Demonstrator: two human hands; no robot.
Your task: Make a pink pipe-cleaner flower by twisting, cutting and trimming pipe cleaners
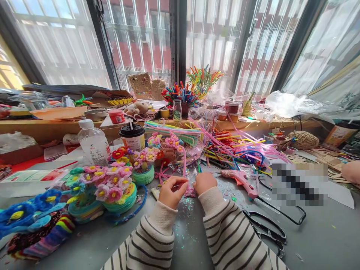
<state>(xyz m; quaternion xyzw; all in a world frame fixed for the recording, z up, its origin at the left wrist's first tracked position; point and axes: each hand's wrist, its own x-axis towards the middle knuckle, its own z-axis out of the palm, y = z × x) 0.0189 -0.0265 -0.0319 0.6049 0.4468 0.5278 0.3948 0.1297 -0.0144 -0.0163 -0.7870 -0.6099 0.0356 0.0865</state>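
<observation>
My left hand (171, 191) was curled over the grey counter (323, 232), fingers bent in and thumb and fingertips pinched together on a pink pipe cleaner (185, 165) that rose from my grip toward the heap of stems behind. My right hand (204, 182) sat just beside it, closed into a loose fist; I could not tell what it had hold of, though a small pink fuzzy piece (190, 192) lay between the two hands, touching or nearly touching both. Glitter flecks were scattered on the counter below my wrists, and both my sleeves were cream with dark stripes.

To my left stood little baskets of pipe-cleaner flowers (115, 187) in pink, yellow and green, with a blue flower (17, 215) nearer the edge. Behind them were a clear plastic bottle (94, 144) and a paper cup with a black lid (132, 137). A loose tangle of coloured pipe cleaners (233, 148) spread across the middle of the counter. Just right of my right hand lay a pink glue gun (240, 180), and nearer me, well apart from it, black scissors (267, 228). A ball of twine (302, 140) rested farther right. Part of another person's hand (351, 171) showed at the right edge.
</observation>
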